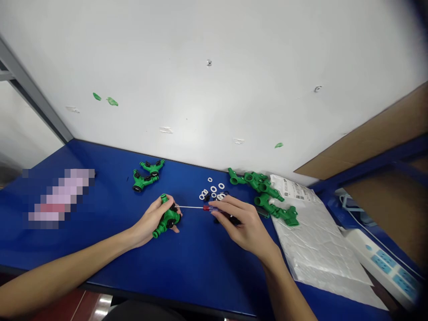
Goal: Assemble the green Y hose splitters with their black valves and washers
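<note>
My left hand (150, 221) is closed around a green Y-shaped hose splitter (165, 224) with black valve parts, held just over the blue table. In my right hand (239, 219) is a screwdriver (194, 207) with a red and clear handle. Its thin shaft points left, and the tip meets the splitter close to my left fingertips; the exact contact spot is too small to make out. White ring washers (213, 189) and some small black parts lie beyond my right fingers, partly hidden by them.
Two more green splitters (152, 168) lie at the back left. Several green fittings (256, 180) are heaped at the right, beside a silvery padded bag (314, 236). A white power strip (381, 263) sits at the right edge. The white wall (207, 98) rises behind the table.
</note>
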### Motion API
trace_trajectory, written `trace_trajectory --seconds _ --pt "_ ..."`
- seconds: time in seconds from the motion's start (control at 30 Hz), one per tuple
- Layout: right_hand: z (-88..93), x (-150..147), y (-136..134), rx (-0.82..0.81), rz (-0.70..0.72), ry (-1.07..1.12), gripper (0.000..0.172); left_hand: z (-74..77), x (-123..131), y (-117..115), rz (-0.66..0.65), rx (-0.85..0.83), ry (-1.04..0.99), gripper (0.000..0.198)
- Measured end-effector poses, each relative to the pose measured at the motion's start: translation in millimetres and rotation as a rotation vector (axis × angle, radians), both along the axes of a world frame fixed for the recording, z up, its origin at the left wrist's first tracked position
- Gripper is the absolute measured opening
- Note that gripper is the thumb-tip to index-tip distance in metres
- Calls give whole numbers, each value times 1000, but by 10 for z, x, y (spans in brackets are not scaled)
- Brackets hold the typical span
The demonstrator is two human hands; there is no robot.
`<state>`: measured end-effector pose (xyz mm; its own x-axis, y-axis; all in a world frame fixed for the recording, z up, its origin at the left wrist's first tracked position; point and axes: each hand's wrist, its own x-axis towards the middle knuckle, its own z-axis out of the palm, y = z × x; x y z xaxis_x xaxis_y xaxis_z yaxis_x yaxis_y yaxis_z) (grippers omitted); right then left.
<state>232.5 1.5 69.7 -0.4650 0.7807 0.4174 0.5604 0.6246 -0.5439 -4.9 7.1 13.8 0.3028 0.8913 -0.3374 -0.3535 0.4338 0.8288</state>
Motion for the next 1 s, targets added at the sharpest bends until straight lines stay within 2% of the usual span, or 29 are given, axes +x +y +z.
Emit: trace_trajectory --seconds 0.13,0.23,0.27,0.33,0.5,0.57,0.67,0.73,0.9,0.93,1.0 --pt "45 -18 -7 28 30 -41 21 -10 17 -24 -23 26 41 26" --pt "25 -70 -28 35 -24 -108 17 -16 34 -40 12 2 26 27" --pt "15 -92 -39 27 -53 -142 21 -17 38 -43 29 -6 12 27" --pt "2 -127 -62 -16 -99 -197 26 -20 43 -46 46 -21 -6 28" --pt "-8 -136 -88 -213 -74 -158 19 -37 36 -44 33 -35 0 28" --pt "-33 -140 -76 -245 -64 -111 10 -50 29 -45 29 -13 9 27" --pt "-61 -169 -62 -181 -153 -142 20 -63 24 -47 17 26 32 27" --pt "-53 -179 -64 -164 -186 -189 21 -55 26 -47 17 28 41 27" --pt "-64 -151 -68 -197 -92 -73 8 -23 33 -44 35 -5 36 26" --pt "-81 -153 -66 -182 -100 -67 8 -26 30 -47 29 4 38 26" --pt "-108 -169 -65 -136 -154 -126 19 -39 23 -54 15 31 47 25"
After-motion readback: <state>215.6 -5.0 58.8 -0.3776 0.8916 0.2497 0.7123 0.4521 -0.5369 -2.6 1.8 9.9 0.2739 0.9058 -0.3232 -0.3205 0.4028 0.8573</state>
